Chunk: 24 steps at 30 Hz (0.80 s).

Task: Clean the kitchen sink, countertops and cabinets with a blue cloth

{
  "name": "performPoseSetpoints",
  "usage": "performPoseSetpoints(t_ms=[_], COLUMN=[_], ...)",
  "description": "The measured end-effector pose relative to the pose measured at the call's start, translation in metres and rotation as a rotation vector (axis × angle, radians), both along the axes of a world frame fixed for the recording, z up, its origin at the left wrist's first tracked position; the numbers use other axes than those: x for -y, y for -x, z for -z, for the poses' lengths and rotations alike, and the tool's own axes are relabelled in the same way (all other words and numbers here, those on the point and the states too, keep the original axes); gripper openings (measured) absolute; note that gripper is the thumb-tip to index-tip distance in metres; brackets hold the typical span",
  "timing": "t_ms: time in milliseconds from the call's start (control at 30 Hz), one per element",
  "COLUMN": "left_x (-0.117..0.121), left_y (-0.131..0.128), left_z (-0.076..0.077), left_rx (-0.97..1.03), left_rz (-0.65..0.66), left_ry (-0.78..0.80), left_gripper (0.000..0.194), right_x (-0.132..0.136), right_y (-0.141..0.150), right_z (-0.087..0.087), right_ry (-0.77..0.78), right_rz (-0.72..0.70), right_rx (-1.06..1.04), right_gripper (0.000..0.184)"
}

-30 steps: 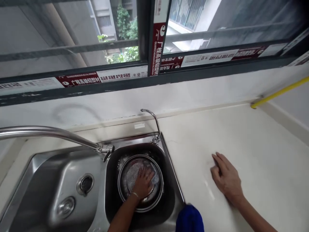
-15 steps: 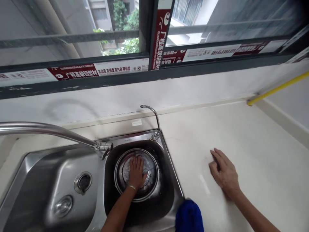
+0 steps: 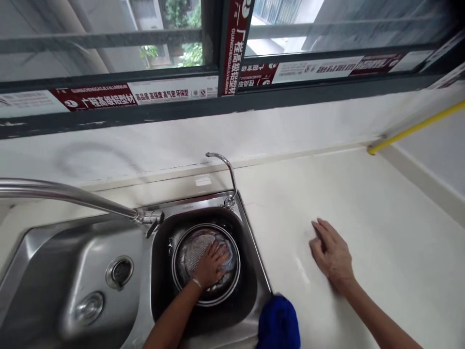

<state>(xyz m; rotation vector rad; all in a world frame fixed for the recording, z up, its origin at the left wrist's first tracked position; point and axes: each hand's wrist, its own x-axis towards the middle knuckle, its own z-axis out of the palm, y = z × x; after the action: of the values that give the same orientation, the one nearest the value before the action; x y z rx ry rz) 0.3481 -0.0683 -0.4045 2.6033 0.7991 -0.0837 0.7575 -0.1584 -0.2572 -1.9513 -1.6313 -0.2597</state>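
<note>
Pressing on or resting over the bowl [image 3: 209, 301], the left hand [image 3: 210, 266] now reaches toward its 2 o'clock side, where half a second ago the fingers pointed nearer 12. That leaves more of the textured patch [image 3: 194, 252] uncovered at the bowl's 10 o'clock. The bowl also sits slightly farther toward 3 o'clock within its basin [image 3: 225, 315].

Nearest, around 6 o'clock in the view, a blue item [image 3: 279, 324] lies by the sink's near corner; its nature is unclear. The left fingers are released and spread, palm down, grasping nothing I can make out; a bluish, wet-looking area shows beside them, and whether it is water, film or cloth I cannot tell. At 4 o'clock, the right hand [image 3: 336, 257] is at the worktop [image 3: 378, 218], fingers loosely bent and holding nothing visible; it has hardly changed. Whether it touches the surface is uncertain.

At 8 o'clock are the other basin [image 3: 39, 291] and its drain [image 3: 119, 272]. Beyond, the large tap [image 3: 72, 194] comes in from 9 o'clock, and the small tap [image 3: 230, 169] curves up near the centre. A yellow pipe [image 3: 417, 127] runs between 2 and 3 o'clock. Farthest, the window frame [image 3: 163, 113] at 12 sits higher in view than before, as the camera has tipped down.
</note>
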Motion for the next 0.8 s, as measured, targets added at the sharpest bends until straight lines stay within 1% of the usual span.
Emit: performPoseSetpoints(t_ms=[33,100,133,167,200,267,300,333,367,433,467,500,533,600,633,667,700,767,800], left_x=[-0.001,-0.002,-0.002,0.0,0.001,0.0,-0.003,-0.006,-0.009,-0.013,-0.013,-0.012,-0.011,-0.01,-0.01,-0.009,-0.008,-0.004,0.0], left_y=[0.0,0.001,0.002,0.004,0.007,0.014,0.018,0.022,0.024,0.026,0.027,0.027,0.026,0.026,0.026,0.025,0.024,0.022,0.02], left_z=[-0.001,-0.002,-0.002,-0.003,-0.003,-0.005,-0.007,-0.008,-0.01,-0.013,-0.013,-0.014,-0.013,-0.012,-0.012,-0.011,-0.01,-0.007,-0.007], left_rx=[-0.009,-0.063,-0.088,-0.101,-0.101,-0.071,-0.057,-0.06,-0.079,-0.133,-0.15,-0.152,-0.136,-0.081,-0.065,-0.063,-0.075,-0.11,-0.118], left_rz=[-0.026,-0.204,-0.257,-0.234,-0.14,0.129,0.213,0.209,0.121,-0.155,-0.244,-0.26,-0.191,0.04,0.103,0.087,0.006,-0.207,-0.255], left_ry=[-0.007,-0.05,-0.061,-0.051,-0.024,0.049,0.069,0.064,0.033,-0.059,-0.088,-0.093,-0.07,0.003,0.022,0.017,-0.007,-0.067,-0.08], left_gripper=[0.07,0.072,0.072,0.071,0.068,0.065,0.065,0.068,0.072,0.076,0.076,0.075,0.073,0.07,0.068,0.067,0.067,0.069,0.071], right_x=[0.0,0.0,0.0,-0.001,-0.001,-0.001,-0.001,-0.001,-0.001,0.0,0.0,0.0,0.0,0.001,0.001,0.001,0.001,0.001,0.001], right_y=[0.0,0.001,0.001,0.002,0.002,0.003,0.003,0.003,0.003,0.002,0.002,0.001,0.001,0.0,0.0,0.0,0.0,0.0,0.0], right_z=[0.0,-0.002,-0.002,-0.003,-0.003,-0.003,-0.003,-0.003,-0.003,-0.003,-0.003,-0.002,-0.002,-0.002,-0.001,-0.001,-0.001,-0.001,-0.002], right_ry=[0.001,-0.006,-0.012,-0.016,-0.02,-0.017,-0.012,-0.009,-0.01,-0.018,-0.02,-0.019,-0.014,-0.004,-0.001,-0.001,-0.003,-0.005,-0.007], right_rz=[-0.001,-0.005,-0.006,-0.007,-0.005,-0.002,0.001,0.003,0.004,0.003,0.004,0.004,0.005,0.01,0.011,0.011,0.012,0.017,0.022], right_rx=[0.0,-0.004,-0.006,-0.008,-0.009,-0.008,-0.007,-0.006,-0.005,-0.007,-0.007,-0.006,-0.005,-0.001,-0.001,-0.003,-0.006,-0.014,-0.018], right_gripper=[0.046,0.046,0.046,0.046,0.046,0.045,0.046,0.046,0.046,0.046,0.046,0.047,0.048,0.049,0.05,0.049,0.049,0.047,0.047])
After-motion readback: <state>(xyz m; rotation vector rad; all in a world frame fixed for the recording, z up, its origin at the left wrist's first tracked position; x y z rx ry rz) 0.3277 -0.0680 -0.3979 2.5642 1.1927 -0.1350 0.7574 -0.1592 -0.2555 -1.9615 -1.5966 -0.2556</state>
